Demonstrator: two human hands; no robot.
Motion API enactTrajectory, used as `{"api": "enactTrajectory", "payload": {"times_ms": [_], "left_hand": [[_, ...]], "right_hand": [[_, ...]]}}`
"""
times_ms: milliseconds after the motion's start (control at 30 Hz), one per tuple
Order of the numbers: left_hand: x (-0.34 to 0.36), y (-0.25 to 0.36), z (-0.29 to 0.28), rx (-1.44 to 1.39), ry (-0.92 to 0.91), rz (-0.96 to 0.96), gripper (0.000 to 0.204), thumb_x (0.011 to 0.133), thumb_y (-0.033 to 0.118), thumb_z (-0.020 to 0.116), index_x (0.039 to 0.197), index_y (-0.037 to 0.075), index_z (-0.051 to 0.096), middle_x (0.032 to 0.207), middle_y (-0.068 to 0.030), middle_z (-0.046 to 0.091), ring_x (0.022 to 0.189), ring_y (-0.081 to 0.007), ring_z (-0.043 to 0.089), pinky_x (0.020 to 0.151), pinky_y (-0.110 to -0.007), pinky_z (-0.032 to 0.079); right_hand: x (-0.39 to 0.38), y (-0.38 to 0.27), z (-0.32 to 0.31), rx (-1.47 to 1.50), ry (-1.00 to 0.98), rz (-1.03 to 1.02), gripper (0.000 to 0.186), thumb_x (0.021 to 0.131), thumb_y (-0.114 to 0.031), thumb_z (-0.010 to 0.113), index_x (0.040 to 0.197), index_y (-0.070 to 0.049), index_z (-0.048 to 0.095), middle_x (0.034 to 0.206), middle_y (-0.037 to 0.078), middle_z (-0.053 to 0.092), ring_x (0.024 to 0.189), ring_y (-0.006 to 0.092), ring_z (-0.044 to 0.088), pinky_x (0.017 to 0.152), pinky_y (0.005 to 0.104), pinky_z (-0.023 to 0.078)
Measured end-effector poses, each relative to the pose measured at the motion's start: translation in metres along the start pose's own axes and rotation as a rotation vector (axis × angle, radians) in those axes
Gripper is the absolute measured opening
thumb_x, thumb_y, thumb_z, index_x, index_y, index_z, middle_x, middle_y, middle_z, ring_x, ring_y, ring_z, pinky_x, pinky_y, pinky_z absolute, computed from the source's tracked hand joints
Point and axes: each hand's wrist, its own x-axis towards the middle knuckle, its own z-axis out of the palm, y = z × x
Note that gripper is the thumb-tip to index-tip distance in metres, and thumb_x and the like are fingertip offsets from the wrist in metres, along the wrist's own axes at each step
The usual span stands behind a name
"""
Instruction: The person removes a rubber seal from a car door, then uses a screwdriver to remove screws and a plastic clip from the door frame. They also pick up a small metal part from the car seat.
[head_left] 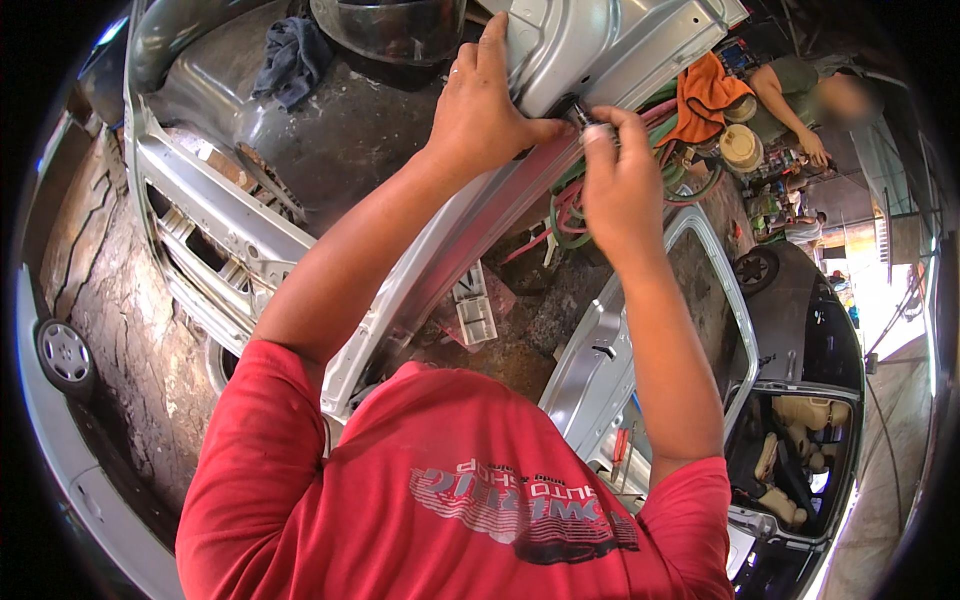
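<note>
My left hand (485,105) rests against the edge of a silver car body panel (630,45), its fingers stretched and spread apart. Its thumb points toward a small hole area where a short tool with a dark shaft (578,112) meets the panel. Behind that tool my right hand (620,175) is closed on its handle, with the thumb and fingers pinching it. The handle is mostly covered by the fingers, so its exact kind cannot be made out. Below both hands runs a long silver sill (440,260) of the car body.
A dark blue cloth (292,62) lies inside the stripped car body. To the right are an orange cloth (705,98), tangled hoses (572,215), a tan bucket (741,147), a loose silver door frame (600,340) and a dark car (810,330). Another person's arm (785,105) is beyond.
</note>
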Motion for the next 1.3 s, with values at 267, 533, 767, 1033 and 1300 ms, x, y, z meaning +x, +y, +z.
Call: {"api": "enactTrajectory", "payload": {"times_ms": [267,533,767,1033,1300], "left_hand": [[0.002,-0.005,0.001,-0.01,0.007,0.054,0.145,0.059,0.04,0.103,0.168,0.004,0.015,0.138,-0.0332,0.051,0.126,-0.051,0.06,0.109,-0.051,0.052],[-0.001,0.006,-0.009,-0.072,0.037,0.034,0.129,0.066,0.032,0.099,0.163,0.0,0.021,0.146,-0.033,0.048,0.135,-0.0498,0.051,0.115,-0.052,0.044],[-0.001,0.006,-0.012,-0.085,-0.013,0.03,0.135,0.063,0.029,0.101,0.166,0.001,0.017,0.145,-0.0343,0.048,0.136,-0.052,0.049,0.115,-0.053,0.044],[-0.002,0.008,-0.013,-0.073,-0.002,0.002,0.137,0.063,0.032,0.101,0.167,0.002,0.017,0.145,-0.0343,0.048,0.137,-0.0521,0.049,0.115,-0.053,0.044],[0.002,0.012,-0.01,-0.069,-0.004,0.009,0.138,0.063,0.032,0.1,0.168,0.003,0.015,0.145,-0.034,0.047,0.138,-0.0521,0.049,0.116,-0.053,0.044]], "right_hand": [[0.015,0.004,-0.025,0.632,-0.279,0.529,0.022,0.105,-0.015,0.062,0.125,-0.005,0.061,0.089,0.014,0.063,0.067,0.0214,0.061,0.059,0.032,0.048],[0.008,-0.005,-0.014,-0.105,-0.212,0.092,0.042,0.104,-0.019,0.064,0.144,-0.008,0.056,0.082,0.008,0.056,0.082,0.0249,0.068,0.067,0.039,0.057],[0.014,-0.002,-0.024,0.013,-0.301,0.181,0.036,0.102,-0.021,0.065,0.135,-0.006,0.063,0.094,0.018,0.07,0.085,0.0338,0.071,0.082,0.0466,0.057],[0.028,-0.001,-0.032,0.632,-0.372,0.659,0.037,0.104,-0.021,0.063,0.138,-0.007,0.062,0.084,0.01,0.064,0.068,0.0223,0.061,0.062,0.0372,0.047],[0.013,0.023,-0.019,-0.6,-0.058,-0.525,0.037,0.103,-0.02,0.064,0.139,-0.012,0.063,0.081,0.013,0.063,0.071,0.0321,0.064,0.065,0.0461,0.048]]}}
